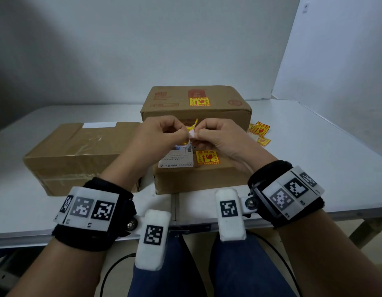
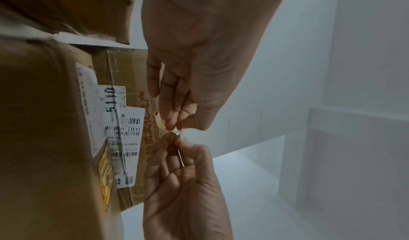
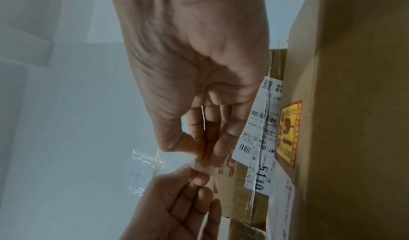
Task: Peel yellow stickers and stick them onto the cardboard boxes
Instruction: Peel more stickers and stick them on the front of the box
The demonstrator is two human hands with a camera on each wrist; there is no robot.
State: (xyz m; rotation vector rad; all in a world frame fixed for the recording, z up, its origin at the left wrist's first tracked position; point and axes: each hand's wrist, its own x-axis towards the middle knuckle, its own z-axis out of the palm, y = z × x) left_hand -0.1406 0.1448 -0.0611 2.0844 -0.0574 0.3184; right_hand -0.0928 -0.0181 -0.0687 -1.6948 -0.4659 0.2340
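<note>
Both hands meet above the near cardboard box (image 1: 196,181). My left hand (image 1: 184,133) and right hand (image 1: 195,136) pinch one small yellow sticker (image 1: 194,124) with its white backing (image 1: 191,133) between thumb and fingertips. The sticker curls up between them. In the left wrist view the pinch (image 2: 177,130) shows only a thin pale edge; the right wrist view shows a pale strip (image 3: 210,170) between the fingertips. The near box bears a stuck yellow sticker (image 1: 207,157) beside a white shipping label (image 1: 177,157). The far box (image 1: 196,112) also bears one (image 1: 199,101).
A third cardboard box (image 1: 78,151) lies at the left and shows no yellow sticker on its visible faces. Several loose yellow stickers (image 1: 259,129) lie on the white table (image 1: 314,146) to the right of the boxes. Walls close the back and right.
</note>
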